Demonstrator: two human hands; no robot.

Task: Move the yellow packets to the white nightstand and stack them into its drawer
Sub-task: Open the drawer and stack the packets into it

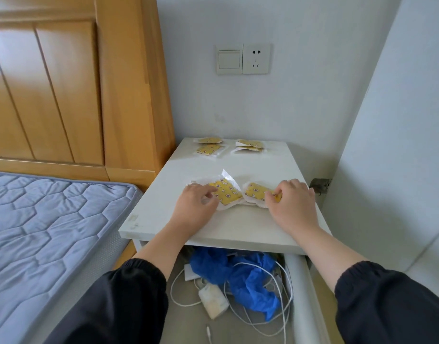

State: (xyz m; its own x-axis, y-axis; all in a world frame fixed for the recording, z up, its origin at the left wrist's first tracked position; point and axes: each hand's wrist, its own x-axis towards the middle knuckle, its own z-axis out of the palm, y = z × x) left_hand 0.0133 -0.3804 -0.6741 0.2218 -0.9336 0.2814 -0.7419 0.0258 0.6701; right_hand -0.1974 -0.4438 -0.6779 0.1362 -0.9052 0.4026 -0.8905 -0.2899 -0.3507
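Partly beneath right hand: yellow packet

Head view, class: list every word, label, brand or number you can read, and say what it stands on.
None can be read.
On the yellow packets: a printed pattern only, any lettering too blurred to read.
On the wall socket and the switch: no legible markings.

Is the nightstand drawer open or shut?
Open. The drawer sticks out below the nightstand top, showing a blue bag and white cables inside.
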